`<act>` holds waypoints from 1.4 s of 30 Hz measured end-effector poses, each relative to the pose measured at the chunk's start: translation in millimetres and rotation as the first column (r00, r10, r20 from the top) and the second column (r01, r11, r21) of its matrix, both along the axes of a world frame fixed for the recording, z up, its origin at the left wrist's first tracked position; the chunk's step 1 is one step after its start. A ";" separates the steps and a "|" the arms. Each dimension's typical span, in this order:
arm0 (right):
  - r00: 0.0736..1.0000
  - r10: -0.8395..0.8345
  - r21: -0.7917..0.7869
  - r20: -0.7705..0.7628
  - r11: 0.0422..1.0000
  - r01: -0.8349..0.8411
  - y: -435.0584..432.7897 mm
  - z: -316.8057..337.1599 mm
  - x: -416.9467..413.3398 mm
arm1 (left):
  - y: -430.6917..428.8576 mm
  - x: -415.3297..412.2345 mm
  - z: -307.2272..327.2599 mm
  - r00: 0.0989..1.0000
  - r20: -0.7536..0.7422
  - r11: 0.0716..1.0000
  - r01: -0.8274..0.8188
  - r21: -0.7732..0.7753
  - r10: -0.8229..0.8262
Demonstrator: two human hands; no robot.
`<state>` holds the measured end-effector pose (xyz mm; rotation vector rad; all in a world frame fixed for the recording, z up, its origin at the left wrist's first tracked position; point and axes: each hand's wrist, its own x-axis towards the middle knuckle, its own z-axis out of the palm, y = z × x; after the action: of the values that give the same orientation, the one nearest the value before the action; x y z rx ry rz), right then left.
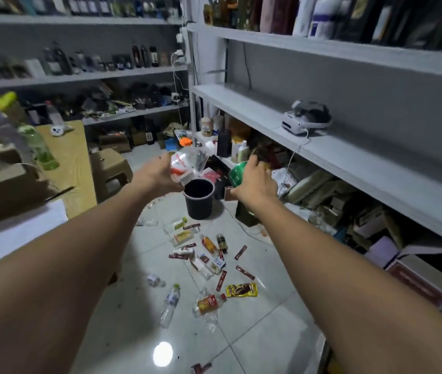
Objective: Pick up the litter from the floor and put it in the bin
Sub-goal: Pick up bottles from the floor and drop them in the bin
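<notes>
A black bin [199, 201] stands on the tiled floor ahead of me. My left hand [157, 175] grips a crushed clear plastic bottle with a red and white label [184, 166], held just above the bin's left rim. My right hand [252, 182] grips a green plastic bottle [237, 172] to the right of the bin, a little above its rim. Several pieces of litter lie on the floor nearer to me: a clear bottle [170, 305], a crushed bottle with an orange label [207, 306], a yellow wrapper [242, 290] and several brown sachets [221, 280].
Grey shelving [349, 147] runs along the right, with boxes and clutter beneath it. A wooden table [68, 163] with a green bottle and cardboard boxes stands at the left. A brown plastic stool [110, 168] sits behind it. More stocked shelves line the back wall.
</notes>
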<state>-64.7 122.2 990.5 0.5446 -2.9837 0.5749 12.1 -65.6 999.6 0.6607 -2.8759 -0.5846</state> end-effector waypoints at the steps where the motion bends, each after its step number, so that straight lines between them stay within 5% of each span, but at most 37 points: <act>1: 1.000 -0.009 0.007 0.006 1.000 0.009 3.0 -1.4 0.5 | -0.3 0.2 -1.5 1.000 -0.015 1.000 -0.001 0.021 0.002; 32: 0.980 0.176 0.063 0.090 0.981 -0.182 -98.3 -13.2 -271.2 | -78.8 -252.6 -15.6 0.991 -0.001 0.976 -0.134 0.169 0.137; 42: 0.994 0.088 0.083 0.062 0.992 -0.094 -152.3 -15.6 -327.7 | -137.1 -317.5 -28.6 0.998 0.023 0.996 -0.062 0.068 0.060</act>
<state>-392.5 -30.1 974.9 0.6852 -3.0639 0.4777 -305.3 -202.7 971.0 0.7660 -2.8547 -0.6740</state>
